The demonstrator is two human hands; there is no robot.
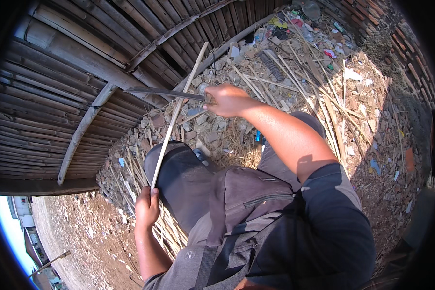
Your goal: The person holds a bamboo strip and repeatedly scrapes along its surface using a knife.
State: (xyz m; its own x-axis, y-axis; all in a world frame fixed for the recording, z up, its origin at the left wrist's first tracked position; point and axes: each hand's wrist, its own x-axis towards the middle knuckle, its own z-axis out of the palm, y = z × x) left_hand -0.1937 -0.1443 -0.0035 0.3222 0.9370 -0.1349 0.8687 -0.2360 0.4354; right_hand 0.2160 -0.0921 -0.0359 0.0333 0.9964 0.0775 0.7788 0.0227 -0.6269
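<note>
My left hand (147,207) is closed round the lower end of a long pale bamboo strip (171,126), which slants up and away past my left knee. My right hand (225,100) grips the handle of a long dark-bladed knife (166,92). The blade points left and crosses the strip in its upper part; whether its edge touches the strip I cannot tell. Beside my left leg lies a bundle of similar bamboo strips (173,237), partly hidden by my leg and left arm.
A bamboo slat wall (48,125) with thick poles rises on the left. More cut strips (331,113) lie to the right over rubble and litter. A brick wall (413,67) stands at the far right. A dark bag (251,195) hangs across my front.
</note>
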